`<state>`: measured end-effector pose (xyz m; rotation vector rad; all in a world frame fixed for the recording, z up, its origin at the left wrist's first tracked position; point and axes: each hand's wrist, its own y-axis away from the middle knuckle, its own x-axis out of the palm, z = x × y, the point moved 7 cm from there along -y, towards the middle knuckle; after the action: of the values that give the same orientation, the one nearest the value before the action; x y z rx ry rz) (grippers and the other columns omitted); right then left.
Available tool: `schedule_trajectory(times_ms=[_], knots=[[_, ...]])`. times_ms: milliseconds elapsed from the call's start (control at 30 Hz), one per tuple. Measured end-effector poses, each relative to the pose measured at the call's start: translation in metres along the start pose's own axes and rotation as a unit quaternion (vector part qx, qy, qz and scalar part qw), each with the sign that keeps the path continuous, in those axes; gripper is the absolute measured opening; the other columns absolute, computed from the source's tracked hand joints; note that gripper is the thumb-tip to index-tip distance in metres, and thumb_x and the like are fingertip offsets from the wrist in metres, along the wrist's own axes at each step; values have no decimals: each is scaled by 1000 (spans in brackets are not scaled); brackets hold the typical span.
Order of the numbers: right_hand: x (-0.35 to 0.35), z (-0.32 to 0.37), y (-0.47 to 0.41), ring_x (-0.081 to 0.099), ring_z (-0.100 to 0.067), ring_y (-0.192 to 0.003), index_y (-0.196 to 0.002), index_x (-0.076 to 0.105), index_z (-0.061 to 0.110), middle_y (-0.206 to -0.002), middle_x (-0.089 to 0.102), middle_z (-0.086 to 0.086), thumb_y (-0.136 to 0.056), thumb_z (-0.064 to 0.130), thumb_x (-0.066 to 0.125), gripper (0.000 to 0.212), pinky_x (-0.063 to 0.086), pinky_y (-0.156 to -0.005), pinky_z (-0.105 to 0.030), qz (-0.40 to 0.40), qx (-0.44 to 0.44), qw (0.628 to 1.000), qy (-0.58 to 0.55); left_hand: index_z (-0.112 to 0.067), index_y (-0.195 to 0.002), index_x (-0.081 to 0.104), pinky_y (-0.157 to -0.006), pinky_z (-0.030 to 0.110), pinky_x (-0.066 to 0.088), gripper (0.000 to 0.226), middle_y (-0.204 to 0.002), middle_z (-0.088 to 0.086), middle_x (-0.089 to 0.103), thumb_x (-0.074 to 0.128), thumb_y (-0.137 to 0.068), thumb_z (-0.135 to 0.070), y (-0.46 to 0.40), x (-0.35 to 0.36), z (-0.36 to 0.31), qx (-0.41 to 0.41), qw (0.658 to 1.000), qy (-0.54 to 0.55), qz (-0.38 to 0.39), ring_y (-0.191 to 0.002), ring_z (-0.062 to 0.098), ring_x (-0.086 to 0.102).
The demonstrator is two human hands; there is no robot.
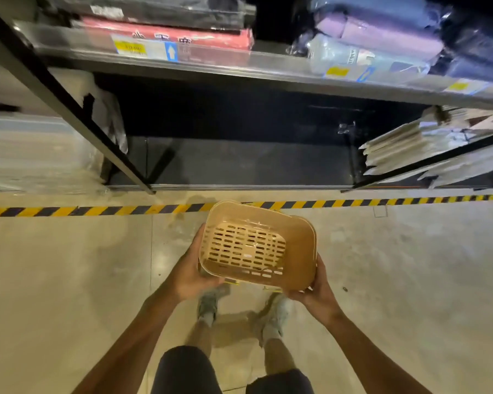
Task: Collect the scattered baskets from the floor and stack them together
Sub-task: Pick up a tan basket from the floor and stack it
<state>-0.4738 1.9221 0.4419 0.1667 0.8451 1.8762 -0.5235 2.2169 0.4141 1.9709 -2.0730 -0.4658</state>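
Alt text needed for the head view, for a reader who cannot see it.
Seen from above, a person's left hand and right hand hold a tan slotted basket above a concrete floor. Yellow-and-black hazard tape runs past it, before metal shelving stocked with wrapped goods.

We hold a basket (256, 247) between 2 hands above the floor (410, 280), the left hand (190, 273) on its left side and the right hand (315, 291) at its near right corner. Our 2 shoes (271, 317) stand below and behind it. Beyond the basket a tape line (97, 210) crosses the floor from left to right, with a shelf rack (239, 69) behind it. Packed goods (165, 32) lie on its upper shelf, and flat cartons (427, 149) sit lower at right.
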Motion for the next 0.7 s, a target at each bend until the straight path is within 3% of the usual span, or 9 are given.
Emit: schedule_trajectory(times_ms=[133, 200, 333, 433, 500, 633, 700], knots=[[-1, -24, -45, 59, -10, -125, -146, 33, 23, -134, 58, 19, -73, -26, 74, 98, 60, -79, -24, 19, -25, 999, 13, -33, -159, 14, -92, 16, 54, 123, -145, -17, 54, 86, -70, 12, -17, 9, 30, 20, 1000, -18, -16, -131, 3, 55], [-2, -32, -62, 56, -16, -130, -152, 26, 19, -140, 57, 15, -76, -28, 70, 100, 59, -85, -27, 29, -59, 997, 30, -26, -161, 11, -91, 13, 53, 126, -145, -19, 54, 88, -68, 11, -25, 14, 48, 7, 999, -17, -37, -129, 1, 55], [-16, -62, -88, 55, -8, -131, -154, 27, 26, -141, 53, 17, -77, 2, 85, 99, 58, -85, -20, 18, -51, 999, 6, -30, -162, 15, -100, 27, 51, 127, -148, -14, 51, 95, -66, -6, -36, 32, 78, -16, 996, -17, -85, -136, 10, 50], [-28, -81, -101, 52, -17, -136, -157, 22, 21, -148, 49, 9, -75, 23, 89, 106, 59, -92, -31, 28, -82, 996, 27, -29, -162, 16, -89, 14, 54, 125, -148, -13, 51, 89, -68, 8, -42, 51, 94, -19, 995, -24, -97, -132, 6, 53], [-34, -94, -109, 51, -19, -137, -158, 19, 20, -151, 47, 7, -75, 28, 88, 108, 58, -93, -35, 43, -88, 995, 33, -30, -162, 15, -90, 6, 49, 124, -147, -21, 50, 89, -69, 6, -45, 63, 103, -31, 994, -27, -101, -132, 0, 52], [-33, -112, -122, 54, -4, -133, -158, 20, 25, -147, 48, 23, -77, 37, 85, 105, 55, -86, -14, 68, -87, 993, 36, -44, -159, 8, -93, 2, 43, 122, -147, -31, 45, 90, -70, -23, -48, 72, 115, -41, 990, -56, -123, -134, -4, 48], [-27, -118, -132, 52, 4, -131, -158, 20, 26, -144, 47, 31, -75, 41, 84, 106, 53, -85, -10, 80, -86, 993, 26, -42, -159, 9, -97, 3, 42, 120, -151, -28, 42, 90, -72, -25, -54, 74, 130, -39, 990, -66, -122, -140, -1, 42]])
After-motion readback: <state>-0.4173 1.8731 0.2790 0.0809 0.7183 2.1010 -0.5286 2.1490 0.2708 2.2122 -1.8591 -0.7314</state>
